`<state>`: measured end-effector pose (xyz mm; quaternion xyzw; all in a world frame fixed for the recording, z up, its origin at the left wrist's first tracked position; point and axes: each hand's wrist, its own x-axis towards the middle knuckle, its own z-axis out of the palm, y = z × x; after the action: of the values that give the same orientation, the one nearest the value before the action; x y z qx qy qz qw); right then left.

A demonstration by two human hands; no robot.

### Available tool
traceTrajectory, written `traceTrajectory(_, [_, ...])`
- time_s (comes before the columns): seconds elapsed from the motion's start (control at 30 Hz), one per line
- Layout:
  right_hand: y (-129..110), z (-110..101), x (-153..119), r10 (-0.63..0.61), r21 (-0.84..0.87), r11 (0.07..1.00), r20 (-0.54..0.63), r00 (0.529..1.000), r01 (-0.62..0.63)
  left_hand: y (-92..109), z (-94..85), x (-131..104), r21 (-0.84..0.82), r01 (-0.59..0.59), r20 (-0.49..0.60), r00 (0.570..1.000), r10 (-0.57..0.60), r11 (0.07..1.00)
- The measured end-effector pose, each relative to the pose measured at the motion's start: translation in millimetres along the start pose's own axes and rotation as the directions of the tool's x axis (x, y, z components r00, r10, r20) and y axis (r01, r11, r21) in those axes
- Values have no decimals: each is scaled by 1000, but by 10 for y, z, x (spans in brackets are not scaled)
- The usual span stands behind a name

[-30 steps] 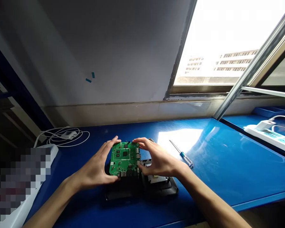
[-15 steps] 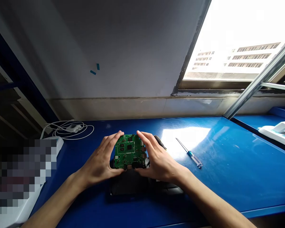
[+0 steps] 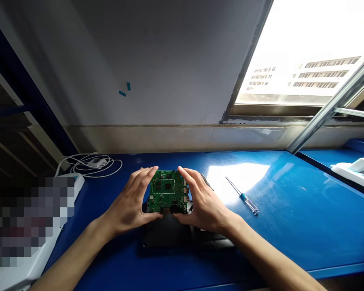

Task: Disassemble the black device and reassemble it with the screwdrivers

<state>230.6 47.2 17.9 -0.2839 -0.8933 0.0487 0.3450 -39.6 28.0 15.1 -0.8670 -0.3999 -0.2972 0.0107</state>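
A green circuit board [image 3: 166,192] with dark chips and metal ports is held up between my two hands, its face toward me. My left hand [image 3: 133,198] grips the left side, fingertips at the top corner and thumb at the lower edge. On the opposite side, my right hand [image 3: 202,200] holds the board the same way, close to its ports. Beneath the board lies a flat black case part [image 3: 165,234] on the blue table. Another black piece [image 3: 214,239] sits under my right wrist, partly hidden by it.
A screwdriver [image 3: 242,196] with a clear handle lies to the right on the blue table [image 3: 291,226]. Coiled white cable [image 3: 109,171] and a charger [image 3: 97,163] rest at the back left. A white power strip [image 3: 356,167] is at the far right. A blurred-out object on a white base fills the left edge.
The whole view has shifted slightly. Both hands keep their hold on the circuit board, which looks tilted a little differently over the black case part.
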Motion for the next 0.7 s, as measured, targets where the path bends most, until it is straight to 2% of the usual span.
traceTrajectory(0.23, [-47,-7,19,-37,-62,997,-31,999,35,36,18,27,167,-127,-56,989,138,978])
traceTrajectory(0.4, [-132,-15,31,-57,-149,987,4,998,57,94,32,53,260,-196,-67,973,220,946])
traceTrajectory(0.57, [-191,-24,43,-92,-199,975,67,994,103,150,74,43,185,-154,-78,982,171,971])
traceTrajectory(0.7, [-161,-47,35,-126,-112,985,56,990,131,148,77,31,42,-93,-74,993,96,995])
